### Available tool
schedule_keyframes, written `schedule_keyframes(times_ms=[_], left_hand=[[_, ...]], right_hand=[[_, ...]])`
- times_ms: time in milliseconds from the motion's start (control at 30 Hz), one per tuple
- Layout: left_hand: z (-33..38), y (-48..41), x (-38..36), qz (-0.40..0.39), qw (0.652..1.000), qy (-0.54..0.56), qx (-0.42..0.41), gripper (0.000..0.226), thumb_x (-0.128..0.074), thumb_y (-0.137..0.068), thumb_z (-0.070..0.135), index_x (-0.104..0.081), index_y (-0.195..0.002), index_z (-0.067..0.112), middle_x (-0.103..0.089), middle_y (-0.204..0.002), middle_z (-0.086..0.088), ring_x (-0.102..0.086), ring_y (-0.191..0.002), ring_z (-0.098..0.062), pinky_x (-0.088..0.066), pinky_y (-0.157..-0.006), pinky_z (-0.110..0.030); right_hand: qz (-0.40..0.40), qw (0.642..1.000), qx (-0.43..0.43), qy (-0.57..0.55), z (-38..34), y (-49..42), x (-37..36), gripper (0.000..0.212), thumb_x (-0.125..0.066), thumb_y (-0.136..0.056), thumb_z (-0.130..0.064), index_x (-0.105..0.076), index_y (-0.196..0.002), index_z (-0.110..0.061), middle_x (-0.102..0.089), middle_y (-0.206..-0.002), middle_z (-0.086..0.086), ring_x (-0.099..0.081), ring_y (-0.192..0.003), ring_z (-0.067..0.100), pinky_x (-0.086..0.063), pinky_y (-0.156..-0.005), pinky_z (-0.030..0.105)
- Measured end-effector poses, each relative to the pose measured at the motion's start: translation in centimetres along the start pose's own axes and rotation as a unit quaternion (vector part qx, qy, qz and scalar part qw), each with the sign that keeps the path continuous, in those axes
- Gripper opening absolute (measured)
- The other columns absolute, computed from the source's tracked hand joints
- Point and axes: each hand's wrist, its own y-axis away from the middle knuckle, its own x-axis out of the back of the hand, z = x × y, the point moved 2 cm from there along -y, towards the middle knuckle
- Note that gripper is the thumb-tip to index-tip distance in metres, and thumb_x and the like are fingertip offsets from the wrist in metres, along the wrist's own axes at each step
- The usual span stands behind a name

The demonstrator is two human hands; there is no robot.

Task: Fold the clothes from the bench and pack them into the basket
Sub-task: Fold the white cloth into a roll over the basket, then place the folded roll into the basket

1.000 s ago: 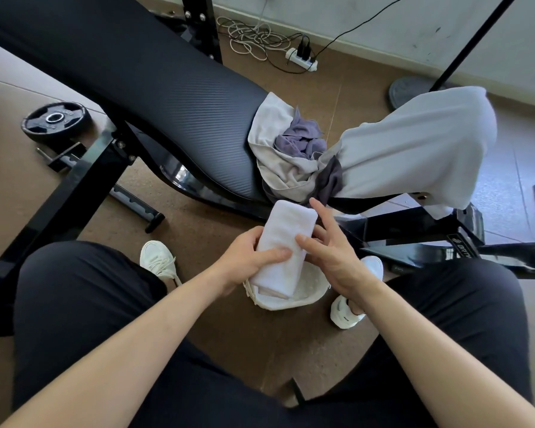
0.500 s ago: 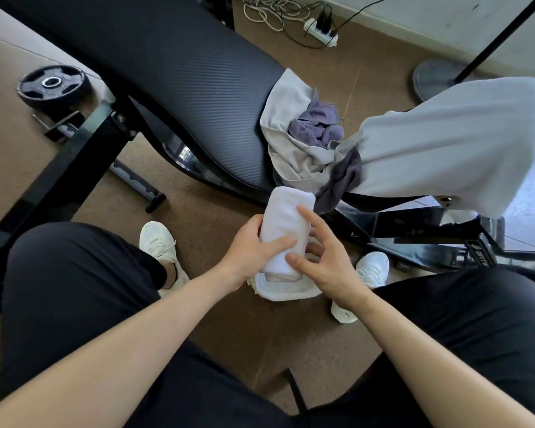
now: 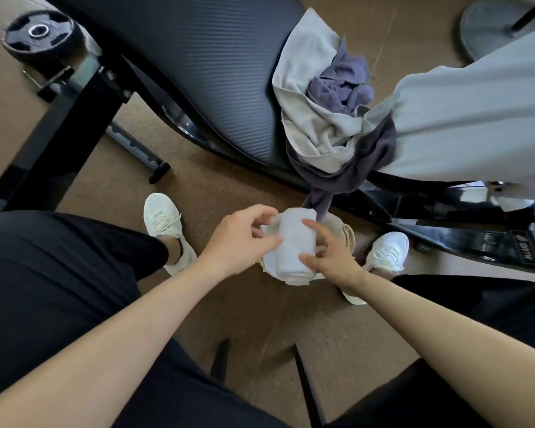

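A folded white towel is held between both hands just above a pale woven basket, which stands on the brown floor between the person's feet. The lower end of the towel lies over the near rim of the basket; whether it already rests inside cannot be told. The left hand is curled round the left side of the towel, with the thumb pressed on the cloth and the fingers arched over its far end. The right hand grips the right side, the index finger laid on the top and the thumb set on the lower part.

Behind the basket, the black padded bench is seen, and on its end a pile of unfolded clothes is left: a light grey garment, a crumpled purple-grey cloth on top of it, and a dark grey garment whose corner hangs down and touches the far end of the towel. A larger pale grey garment is spread to the right of the pile.

A white sneaker is seen left of the basket and another white sneaker just beside it on the right. A black weight plate lies on the floor at the far left.
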Motion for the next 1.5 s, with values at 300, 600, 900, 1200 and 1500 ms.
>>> schedule_keyframes(times_ms=[300,600,900,1200,1500], left_hand=[[-1.3,-0.5,1.4,0.024,0.998,0.012,0.065,0.032,-0.075,-0.089,0.033,-0.068,-0.119,0.033,-0.070,-0.101,0.016,-0.067,-0.088,-0.001,-0.054,-0.081,-0.023],[-3.3,-0.6,0.7,-0.004,0.992,-0.031,0.124,0.031,-0.073,-0.088,0.035,-0.068,-0.119,0.036,-0.069,-0.100,0.018,-0.066,-0.088,0.004,-0.057,-0.081,-0.025],[-4.5,-1.1,-0.1,-0.012,0.989,-0.045,0.139,0.032,-0.074,-0.087,0.034,-0.069,-0.119,0.035,-0.070,-0.098,0.017,-0.068,-0.088,0.002,-0.056,-0.078,-0.023],[-4.8,-1.1,0.0,-0.012,0.989,-0.056,0.137,0.032,-0.074,-0.088,0.032,-0.069,-0.120,0.034,-0.070,-0.098,0.015,-0.066,-0.088,0.003,-0.055,-0.078,-0.022],[-0.6,-1.3,0.5,-0.010,0.997,-0.057,0.057,0.023,-0.072,-0.090,0.032,-0.070,-0.113,0.036,-0.070,-0.098,0.016,-0.066,-0.090,-0.001,-0.059,-0.085,-0.035]], right_hand=[[-0.024,0.973,-0.042,0.224,10.0,-10.8,-4.2,0.068,-0.065,-0.098,-0.023,-0.029,-0.153,-0.041,-0.048,-0.145,0.001,-0.051,-0.118,0.015,-0.043,-0.099,0.024],[-0.163,0.898,-0.005,0.407,16.6,-15.6,-6.6,0.078,-0.052,-0.102,-0.045,-0.001,-0.160,-0.031,-0.042,-0.152,0.003,-0.050,-0.131,0.025,-0.031,-0.120,0.048],[-0.134,0.861,0.080,0.484,17.0,-17.0,-8.3,0.060,-0.067,-0.091,-0.040,-0.036,-0.143,-0.044,-0.015,-0.162,0.018,-0.042,-0.135,0.038,-0.052,-0.093,0.035],[-0.048,0.830,-0.033,0.555,14.2,-18.4,-8.7,0.092,-0.059,-0.089,-0.059,0.004,-0.154,-0.045,-0.050,-0.134,0.014,-0.056,-0.118,0.036,-0.050,-0.092,0.048],[-0.147,0.830,-0.004,0.538,3.7,-11.2,-5.7,0.025,-0.059,-0.094,-0.032,-0.062,-0.114,-0.016,-0.068,-0.104,0.009,-0.067,-0.093,0.028,-0.047,-0.068,0.034]])
